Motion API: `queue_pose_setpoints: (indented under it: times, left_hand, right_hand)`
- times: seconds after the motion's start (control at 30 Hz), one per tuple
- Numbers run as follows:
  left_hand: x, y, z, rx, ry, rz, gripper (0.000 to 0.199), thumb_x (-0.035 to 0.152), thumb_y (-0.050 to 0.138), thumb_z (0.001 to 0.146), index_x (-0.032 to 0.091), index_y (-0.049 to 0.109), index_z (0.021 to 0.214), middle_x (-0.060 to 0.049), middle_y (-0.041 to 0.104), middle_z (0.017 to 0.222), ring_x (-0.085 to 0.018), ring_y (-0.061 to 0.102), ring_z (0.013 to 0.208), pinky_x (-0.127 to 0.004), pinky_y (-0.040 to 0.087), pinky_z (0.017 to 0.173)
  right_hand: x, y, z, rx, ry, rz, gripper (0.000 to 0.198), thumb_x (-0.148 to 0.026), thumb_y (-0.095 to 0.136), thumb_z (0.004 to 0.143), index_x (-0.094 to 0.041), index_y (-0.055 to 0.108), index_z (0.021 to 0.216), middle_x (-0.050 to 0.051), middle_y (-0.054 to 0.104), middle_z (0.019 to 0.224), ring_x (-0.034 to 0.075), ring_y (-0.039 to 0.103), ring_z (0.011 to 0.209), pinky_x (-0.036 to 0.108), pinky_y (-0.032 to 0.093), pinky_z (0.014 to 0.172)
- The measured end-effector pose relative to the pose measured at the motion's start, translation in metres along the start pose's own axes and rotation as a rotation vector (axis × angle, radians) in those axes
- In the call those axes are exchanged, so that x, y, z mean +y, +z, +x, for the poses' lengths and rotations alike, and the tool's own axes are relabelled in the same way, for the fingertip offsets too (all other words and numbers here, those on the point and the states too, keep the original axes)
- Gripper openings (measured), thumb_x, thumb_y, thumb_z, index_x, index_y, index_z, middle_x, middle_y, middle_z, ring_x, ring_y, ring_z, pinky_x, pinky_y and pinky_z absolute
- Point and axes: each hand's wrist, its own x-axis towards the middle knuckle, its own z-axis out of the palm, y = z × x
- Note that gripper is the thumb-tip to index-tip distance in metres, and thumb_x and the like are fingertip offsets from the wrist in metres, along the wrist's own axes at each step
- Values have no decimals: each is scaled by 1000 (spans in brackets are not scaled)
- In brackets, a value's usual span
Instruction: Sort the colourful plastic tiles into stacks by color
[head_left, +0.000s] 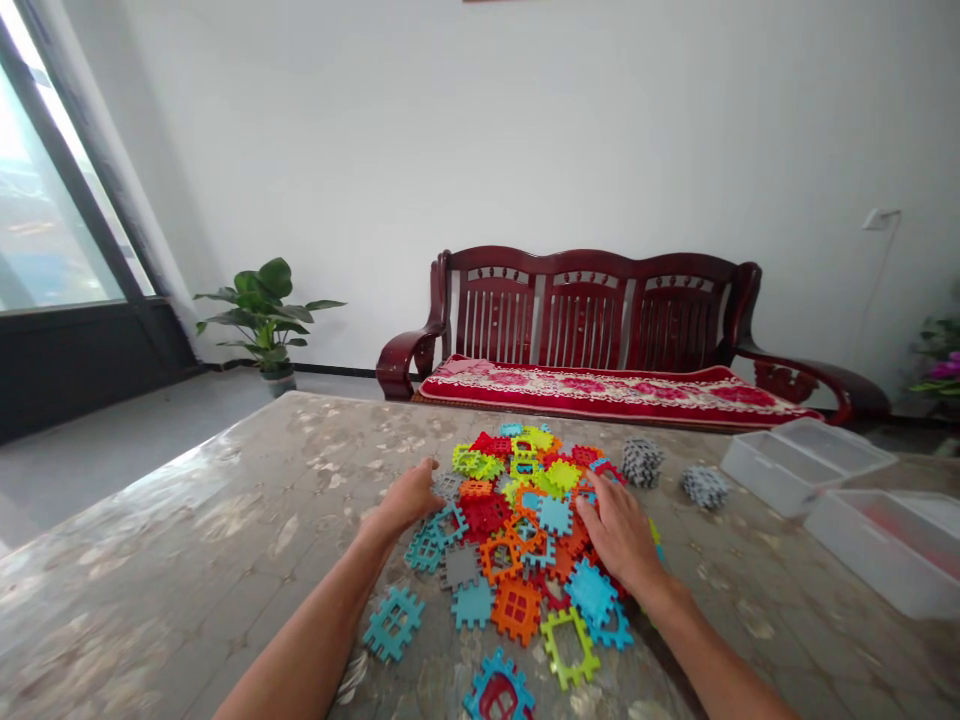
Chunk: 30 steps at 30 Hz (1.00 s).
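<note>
Tile heap (487, 515) between hands (622, 525); long axis running toward bench (583, 322).

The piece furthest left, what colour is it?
The piece is bluish green, clearest in the head view.

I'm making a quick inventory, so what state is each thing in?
Pieces: heaped, a few scattered
Left hand: at the pieces' left edge, grip unclear
Right hand: open, over the pieces' right side
Grey clumps: right of the pieces
Rear box: seemingly open
Front box: seemingly open
Cloth: spread along the bench
Plant: upright, potted
</note>
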Motion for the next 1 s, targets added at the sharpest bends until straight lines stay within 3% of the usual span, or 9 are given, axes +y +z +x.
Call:
queue_pose_setpoints:
  times: [0.13, 0.27, 0.43, 0.57, 0.67, 0.73, 0.83, 0.9, 1.0]
  left_hand:
    - [-3, 2, 2, -11, -19, -51, 55, 21, 75, 54, 20, 62, 107, 0, 67, 77, -24, 66, 83, -28, 45, 69]
    - [-3, 3, 2, -9, -22, -92, 58, 22, 77, 51, 18, 61, 106, 3, 63, 72, -22, 64, 76, -27, 42, 64]
    - [2, 5, 1, 15, -3, -169, 58, 18, 76, 50, 17, 60, 106, 7, 59, 66, -17, 61, 65, -25, 40, 58]
    - [11, -4, 0, 38, 25, -242, 46, 16, 70, 54, 16, 63, 99, 10, 51, 56, -14, 55, 54, -23, 40, 52]
    - [27, -14, -3, 111, 73, -281, 40, 19, 68, 62, 16, 64, 102, 7, 54, 62, -13, 56, 58, -23, 43, 56]
    - [46, -17, -10, 205, 146, -286, 33, 21, 64, 70, 17, 66, 102, 4, 58, 70, -14, 57, 65, -25, 46, 62]
    - [81, -7, -24, 385, 406, -228, 18, 21, 58, 78, 22, 70, 93, -1, 60, 81, -16, 58, 75, -28, 48, 73]
    - [104, 8, -34, 358, 544, -216, 22, 17, 52, 83, 24, 70, 93, -3, 61, 87, -17, 59, 85, -28, 48, 79]
    - [126, 32, -46, 168, 695, -161, 31, 10, 49, 83, 26, 71, 99, -5, 62, 97, -19, 60, 95, -30, 48, 85]
  right_hand:
    - [-5, -5, 1, 1, -25, 103, 51, -44, 32, 98, -16, 55, 134, 12, 60, 135, 25, 52, 126, 44, 38, 109]
    - [5, -16, 2, 51, 62, 21, 51, -44, 31, 97, -16, 61, 128, 12, 61, 134, 29, 51, 126, 48, 36, 110]
    - [16, -2, -1, 6, 137, 96, 54, -43, 29, 96, -14, 63, 126, 15, 62, 131, 29, 54, 124, 49, 40, 107]
    - [16, 9, -2, 28, 96, 263, 48, -44, 32, 96, -20, 64, 123, 11, 63, 131, 25, 56, 123, 45, 42, 107]
    - [14, 5, -1, 63, 105, 329, 48, -44, 33, 95, -19, 65, 120, 11, 65, 127, 25, 58, 120, 45, 43, 106]
    - [10, -2, -1, 111, 97, 334, 47, -43, 34, 95, -19, 66, 118, 11, 66, 125, 25, 57, 119, 46, 42, 107]
    - [1, -13, -2, 161, 44, 343, 40, -42, 39, 95, -22, 68, 115, 9, 67, 122, 25, 56, 117, 47, 40, 107]
    - [-5, -19, -3, 155, 9, 385, 38, -41, 44, 93, -23, 67, 116, 8, 68, 120, 25, 57, 115, 46, 40, 106]
    - [-8, -24, -2, 143, 7, 475, 37, -37, 46, 90, -23, 67, 117, 7, 69, 118, 25, 57, 114, 45, 41, 105]
